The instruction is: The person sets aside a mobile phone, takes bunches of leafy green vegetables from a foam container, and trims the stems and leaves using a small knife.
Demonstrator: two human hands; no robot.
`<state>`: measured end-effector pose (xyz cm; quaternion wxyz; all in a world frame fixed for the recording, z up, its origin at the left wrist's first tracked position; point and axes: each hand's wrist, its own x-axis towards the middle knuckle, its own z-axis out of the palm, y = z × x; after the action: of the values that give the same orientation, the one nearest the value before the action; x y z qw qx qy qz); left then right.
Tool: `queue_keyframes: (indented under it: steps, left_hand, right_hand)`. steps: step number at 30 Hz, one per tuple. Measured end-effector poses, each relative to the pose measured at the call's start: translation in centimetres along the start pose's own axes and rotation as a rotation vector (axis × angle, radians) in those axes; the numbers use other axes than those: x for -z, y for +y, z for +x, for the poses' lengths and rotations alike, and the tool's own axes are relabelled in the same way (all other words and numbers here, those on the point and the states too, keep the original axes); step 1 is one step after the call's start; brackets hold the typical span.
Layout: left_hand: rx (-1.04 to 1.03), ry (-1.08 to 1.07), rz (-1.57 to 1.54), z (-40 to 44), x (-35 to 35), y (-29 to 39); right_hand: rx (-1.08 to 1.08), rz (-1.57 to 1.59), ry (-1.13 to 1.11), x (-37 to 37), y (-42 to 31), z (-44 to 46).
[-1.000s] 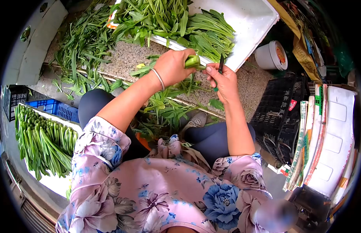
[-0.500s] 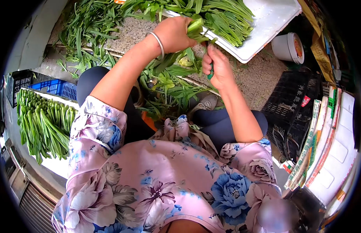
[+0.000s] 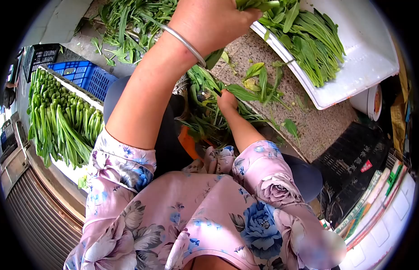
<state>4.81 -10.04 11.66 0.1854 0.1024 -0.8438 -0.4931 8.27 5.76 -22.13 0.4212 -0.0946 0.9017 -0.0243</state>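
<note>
My left hand [image 3: 214, 22], with a metal bangle at the wrist, is raised close to the camera. It is closed around a bunch of long-leaved greens [image 3: 256, 5], whose stems point right, beside the white foam tray [image 3: 353, 67]. More leafy greens [image 3: 315, 42] lie in that tray. Lower down, my right hand [image 3: 227, 102] is closed over loose leaves between my knees. A thin dark tip [image 3: 217, 92] sticks out of it, part of a small knife-like tool mostly hidden by the fingers.
Loose leaves [image 3: 133, 27] cover the ground ahead. At left, stacked stalks [image 3: 65, 117] lie beside a blue crate [image 3: 81, 74]. A white bucket [image 3: 369, 102], a black crate [image 3: 349, 148] and foam panels [image 3: 389, 220] stand at right.
My left hand has come up closer to the camera with the bunch. My right hand has dropped away from it, down and left toward the loose leaves. The view has shifted.
</note>
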Motion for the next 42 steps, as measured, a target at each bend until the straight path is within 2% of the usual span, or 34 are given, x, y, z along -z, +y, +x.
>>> queue_keyframes:
  steps: [3, 5, 6, 8, 10, 11, 12, 13, 14, 15, 18, 20, 22, 25, 27, 29, 30, 31, 32, 33, 35, 38, 41, 42]
  left_hand:
    - [0.015, 0.013, 0.015, 0.6, -0.2, -1.0]
    - [0.021, -0.005, 0.018, 0.6, 0.2, -0.5]
    - [0.046, -0.020, -0.011, 0.7, 0.0, -0.8]
    - [0.065, -0.039, -0.045, 0.3, 0.0, -0.7]
    - [0.019, -0.192, -0.090, -0.3, 0.1, -0.3]
    - [0.004, -0.201, -0.104, -0.5, -0.4, -1.0]
    - [-0.050, -0.278, 0.061, -0.6, -1.4, -2.4]
    - [-0.109, -0.348, 0.227, -0.9, -2.3, -3.3]
    - [-0.135, -0.471, 0.240, -1.5, -2.8, -3.0]
    - [-0.167, -0.522, 0.285, -2.2, -3.9, -3.2]
    - [-0.282, -0.623, 0.195, -4.0, -6.1, -2.7]
    - [-0.224, -0.736, 0.052, -4.7, -7.3, -2.6]
    - [-0.251, -0.706, 0.060, -5.0, -8.2, -2.6]
    - [-0.284, -0.675, 0.110, -4.7, -8.6, -2.6]
    - [-0.073, -0.737, -0.017, -4.7, -9.2, -3.3]
    - [-0.023, -0.724, -0.112, -4.6, -9.8, -4.1]
    - [0.142, -0.695, -0.210, -4.3, -10.0, -4.1]
    - [0.307, -0.661, -0.307, -4.1, -10.2, -4.2]
    - [0.417, -0.679, -0.405, -4.1, -10.2, -4.2]
    - [0.412, -0.682, -0.401, -4.0, -10.3, -4.1]
    - [0.447, -0.660, -0.420, -3.9, -10.4, -4.0]
    - [0.500, -0.648, -0.535, -4.1, -10.3, -2.4]
    - [0.463, -0.660, -0.566, -4.0, -10.1, -2.5]
    - [0.516, -0.688, -0.564, -3.9, -9.9, -2.2]
  right_hand:
    - [0.012, 0.044, -0.005, -0.4, 1.0, 0.0]
    - [0.206, 0.160, 0.005, 0.3, 1.4, -1.4]
    - [0.205, 0.161, 0.012, 1.0, 1.7, -2.1]
    - [0.321, 0.661, -0.063, 2.9, 3.0, -3.6]
    - [0.282, 0.873, -0.103, 7.0, 4.0, -6.6]
    - [0.244, 0.966, -0.137, 10.2, 4.1, -9.3]
    - [0.235, 0.969, -0.113, 12.4, 4.8, -11.0]
    - [0.186, 1.103, -0.190, 14.4, 5.6, -12.5]
    - [0.142, 1.235, -0.270, 15.9, 6.3, -13.8]
    - [0.142, 1.240, -0.246, 17.0, 6.9, -15.0]
    - [0.188, 1.494, -0.341, 18.5, 8.7, -17.3]
    - [0.251, 1.545, -0.354, 18.8, 9.3, -17.7]
    - [0.327, 1.647, -0.395, 18.8, 9.6, -17.8]
    - [0.329, 1.749, -0.380, 18.8, 9.3, -18.0]
    - [0.354, 1.764, -0.353, 18.7, 9.3, -17.9]
    - [0.310, 1.599, 0.029, 19.3, 9.1, -18.1]
    - [0.411, 1.493, 0.119, 19.5, 9.1, -18.4]
    - [0.415, 1.498, 0.123, 19.5, 9.0, -18.5]
    - [0.514, 1.523, 0.146, 19.4, 8.7, -18.6]
    - [0.614, 1.546, 0.168, 19.3, 8.4, -18.7]
    - [0.606, 1.518, 0.208, 19.0, 7.8, -18.8]
    - [0.599, 1.517, 0.081, 18.9, 7.8, -18.5]
    - [0.582, 1.508, 0.152, 18.6, 7.8, -18.1]
    - [0.584, 1.504, 0.160, 18.3, 8.2, -17.6]
